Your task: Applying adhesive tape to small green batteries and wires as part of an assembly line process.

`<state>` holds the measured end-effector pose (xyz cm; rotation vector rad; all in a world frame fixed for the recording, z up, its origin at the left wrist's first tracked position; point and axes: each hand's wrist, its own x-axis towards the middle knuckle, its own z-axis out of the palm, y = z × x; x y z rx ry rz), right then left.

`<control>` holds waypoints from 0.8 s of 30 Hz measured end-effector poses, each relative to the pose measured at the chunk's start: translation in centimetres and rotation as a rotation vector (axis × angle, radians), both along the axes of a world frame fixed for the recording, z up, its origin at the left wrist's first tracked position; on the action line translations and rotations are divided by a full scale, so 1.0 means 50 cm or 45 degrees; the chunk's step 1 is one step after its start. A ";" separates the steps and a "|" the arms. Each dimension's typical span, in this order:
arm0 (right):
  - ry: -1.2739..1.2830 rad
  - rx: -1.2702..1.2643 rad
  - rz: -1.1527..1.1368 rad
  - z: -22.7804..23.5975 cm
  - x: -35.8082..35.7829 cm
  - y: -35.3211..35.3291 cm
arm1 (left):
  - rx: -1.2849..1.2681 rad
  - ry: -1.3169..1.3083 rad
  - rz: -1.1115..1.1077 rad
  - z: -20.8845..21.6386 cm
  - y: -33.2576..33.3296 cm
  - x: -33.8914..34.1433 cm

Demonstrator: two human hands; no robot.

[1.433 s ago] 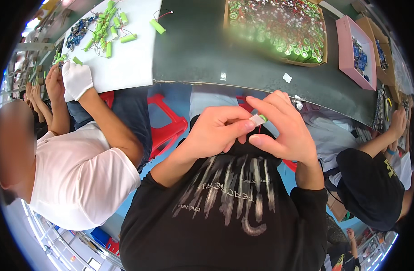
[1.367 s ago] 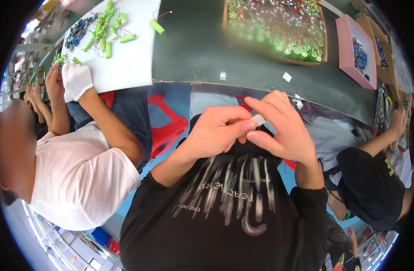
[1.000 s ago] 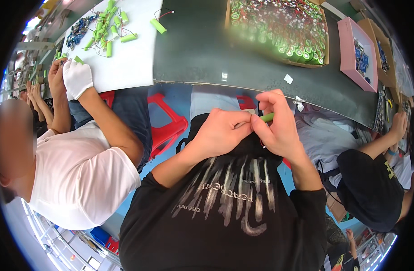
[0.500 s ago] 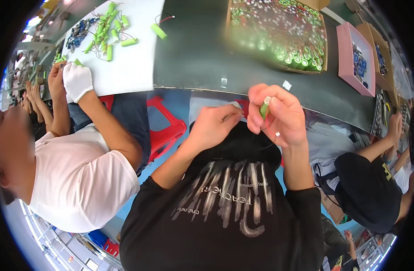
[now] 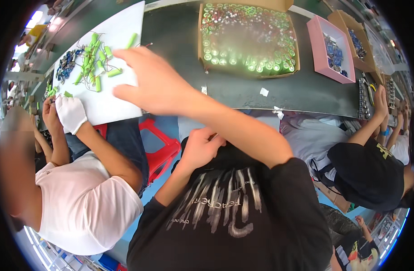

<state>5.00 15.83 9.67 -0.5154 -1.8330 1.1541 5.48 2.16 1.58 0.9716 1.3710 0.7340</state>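
Observation:
My right hand [image 5: 148, 81] reaches across to the left, over the edge of a white sheet [image 5: 125, 101]. Its thumb and forefinger are spread apart with nothing seen between them. A green battery cell [image 5: 132, 40] lies on the sheet just beyond its knuckles. Farther left on the sheet is a loose pile of green wired cells [image 5: 90, 63], with blue circuit boards [image 5: 67, 65] beside them. Close to my body, below the table edge, my left hand [image 5: 200, 147] has its fingers curled together. Whatever it may hold is hidden.
A cardboard box [image 5: 250, 72] full of upright green cells stands on the dark table. Right of it are a pink box [image 5: 320, 63] and a cardboard box [image 5: 351, 40], both with blue boards. A person wearing a white glove [image 5: 71, 113] works at left; another sits at right.
My right hand has swung left from in front of my body to the white sheet and let go of the green battery cell. My left hand stays near my body. The view has shifted.

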 end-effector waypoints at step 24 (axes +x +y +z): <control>-0.411 0.162 -0.966 0.054 0.453 0.101 | 0.073 -0.349 0.033 0.021 -0.002 -0.005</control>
